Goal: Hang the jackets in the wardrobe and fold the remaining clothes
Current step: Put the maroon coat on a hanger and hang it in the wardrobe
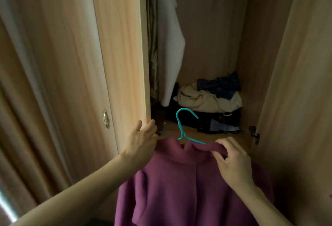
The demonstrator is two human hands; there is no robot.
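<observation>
A purple fleece jacket (pixel 188 189) hangs on a teal hanger (pixel 181 127) in front of the open wardrobe (pixel 212 28). The hanger's hook sticks up above the collar. My right hand (pixel 231 161) pinches the collar at the hanger's right shoulder. My left hand (pixel 142 139) grips the edge of the left wardrobe door (pixel 118 55), with its fingers curled around it. The jacket's lower part runs out of the frame.
Inside, a white garment (pixel 170 46) hangs at the left beside an olive one (pixel 152 37). A pile of beige, blue and dark clothes (pixel 210 100) lies on the wardrobe floor. The right door (pixel 296 82) stands open with a hinge (pixel 254 133).
</observation>
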